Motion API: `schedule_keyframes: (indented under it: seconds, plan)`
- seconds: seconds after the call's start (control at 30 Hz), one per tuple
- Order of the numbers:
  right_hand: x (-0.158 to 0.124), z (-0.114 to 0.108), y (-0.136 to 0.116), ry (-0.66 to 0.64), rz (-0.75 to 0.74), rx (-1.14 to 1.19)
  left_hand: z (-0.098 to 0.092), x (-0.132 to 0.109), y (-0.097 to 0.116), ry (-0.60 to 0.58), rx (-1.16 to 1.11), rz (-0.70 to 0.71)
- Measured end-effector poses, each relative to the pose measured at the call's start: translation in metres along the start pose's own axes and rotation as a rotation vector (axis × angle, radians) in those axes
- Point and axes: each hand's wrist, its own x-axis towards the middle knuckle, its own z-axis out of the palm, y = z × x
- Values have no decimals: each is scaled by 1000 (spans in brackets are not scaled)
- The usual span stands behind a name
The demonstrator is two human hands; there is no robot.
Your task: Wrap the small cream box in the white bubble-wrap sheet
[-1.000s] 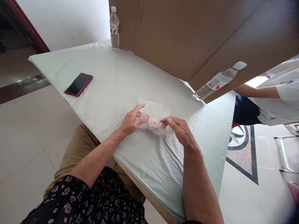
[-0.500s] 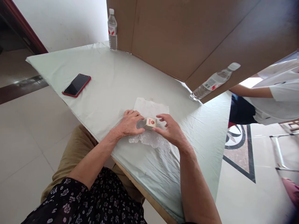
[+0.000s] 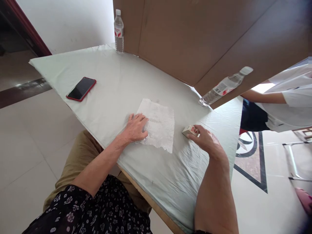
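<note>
A sheet of clear bubble wrap (image 3: 158,125) lies flat on the pale cloth-covered table (image 3: 117,84). My left hand (image 3: 135,128) rests palm down on its left edge, fingers stretched out. To the right of the sheet, my right hand (image 3: 207,141) grips a small white and red box (image 3: 190,130) that sits on the cloth, fingers curled round its near end.
A red-cased phone (image 3: 81,88) lies at the table's left. One water bottle (image 3: 119,31) stands at the back, another (image 3: 225,86) leans against the brown cardboard panel (image 3: 195,35). A person in white (image 3: 290,97) sits at the right. Tiled floor surrounds the table.
The small box has come off the bubble wrap and moved right in my right hand. The wrap now lies spread flat, and my left hand has flattened onto it.
</note>
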Motion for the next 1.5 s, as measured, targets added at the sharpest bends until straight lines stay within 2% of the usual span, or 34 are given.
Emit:
schedule_keyframes:
  seconds: [0.1, 0.17, 0.2, 0.27, 0.33, 0.4, 0.47, 0.7, 0.77, 0.87, 0.93, 1.03, 1.1, 1.23, 1.33, 1.43, 1.5]
  plan:
    - [-1, -2, -5, 53, -5, -13, -1, 0, 1, -9, -2, 5]
    - [-3, 0, -23, 131, -106, 39, -2, 0, 3, -16, -2, 1]
    - [-5, 3, -34, 129, -190, 74, -3, 0, 4, -20, -1, -3]
    - [-9, 13, -56, 21, -364, 124, -5, -1, 6, -29, -3, -8]
    - [-14, 27, -72, -141, -465, 107, -6, -1, 7, -38, -12, -8]
    - [-17, 40, -79, -304, -486, 48, -7, -1, 6, -50, -25, -18]
    - [-18, 48, -78, -410, -482, 2, -8, 0, 4, -73, -39, -33]
    - [-14, 44, -62, -483, -505, -59, -17, -1, -2, -178, -52, -72]
    - [-14, 44, -61, -488, -505, -71, -17, -1, -1, -160, -47, -72]
    - [-14, 47, -59, -480, -516, -74, -15, -2, 4, 10, -22, -38]
    - [-14, 49, -59, -479, -514, -76, -11, -2, 8, 92, -11, 47]
    - [-14, 50, -61, -476, -502, -78, -5, -3, 11, 21, -2, 116]
    - [-15, 48, -62, -472, -496, -75, -3, -3, 11, -41, 2, 95]
    - [-16, 36, -60, -432, -508, -26, -5, -2, 9, -69, -15, 74]
    - [-14, 15, -47, -260, -461, 15, -7, -2, 9, -85, -26, 67]
    - [-10, -4, -26, -47, -372, -60, -8, -2, 9, -99, -32, 69]
    - [-7, -10, -10, -9, -282, -151, -8, -2, 9, -104, -37, 66]
